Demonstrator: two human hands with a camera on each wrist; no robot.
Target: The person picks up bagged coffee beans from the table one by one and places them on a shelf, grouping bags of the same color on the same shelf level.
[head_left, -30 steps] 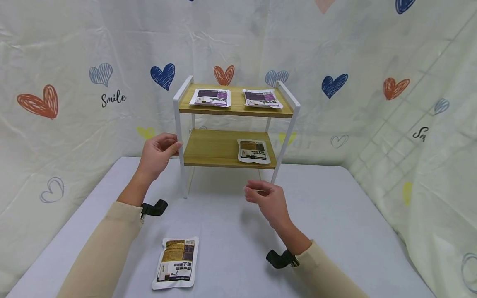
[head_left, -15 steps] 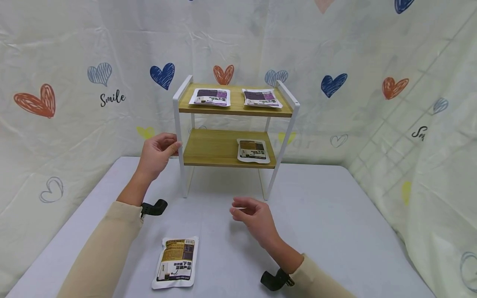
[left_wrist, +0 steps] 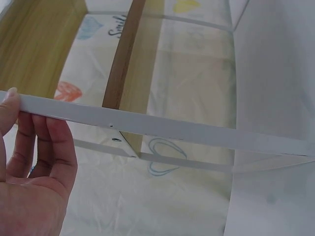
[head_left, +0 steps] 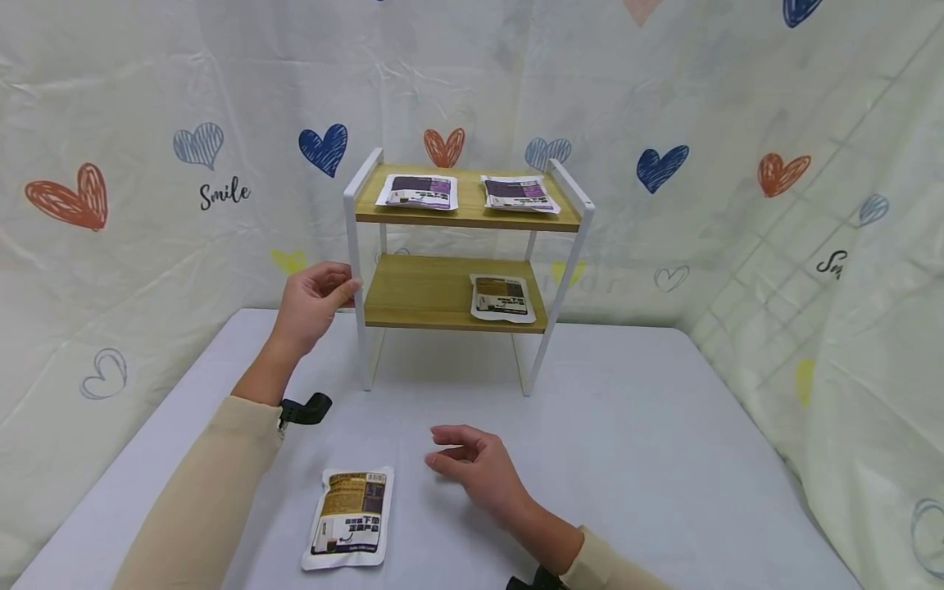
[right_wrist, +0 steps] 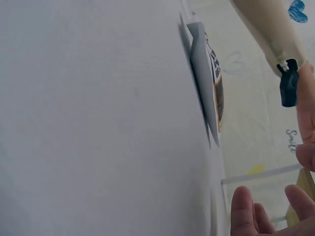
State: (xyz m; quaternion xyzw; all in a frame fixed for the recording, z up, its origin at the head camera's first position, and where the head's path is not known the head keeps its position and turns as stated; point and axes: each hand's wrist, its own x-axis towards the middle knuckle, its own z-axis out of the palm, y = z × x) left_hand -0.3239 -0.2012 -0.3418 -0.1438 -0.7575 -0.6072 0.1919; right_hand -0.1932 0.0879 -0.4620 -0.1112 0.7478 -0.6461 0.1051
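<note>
Head view shows the left hand (head_left: 310, 305) raised at the front left post of the white-framed shelf rack (head_left: 357, 270), level with the rack's lower board, thumb and curled fingers clasped on the post. The right hand (head_left: 475, 469) hovers low over the table (head_left: 664, 459) in front of the rack, palm turned left, fingers loosely spread and holding nothing. A brown packet (head_left: 349, 518) lies flat on the table just left of that hand, nearer the person than the rack.
</note>
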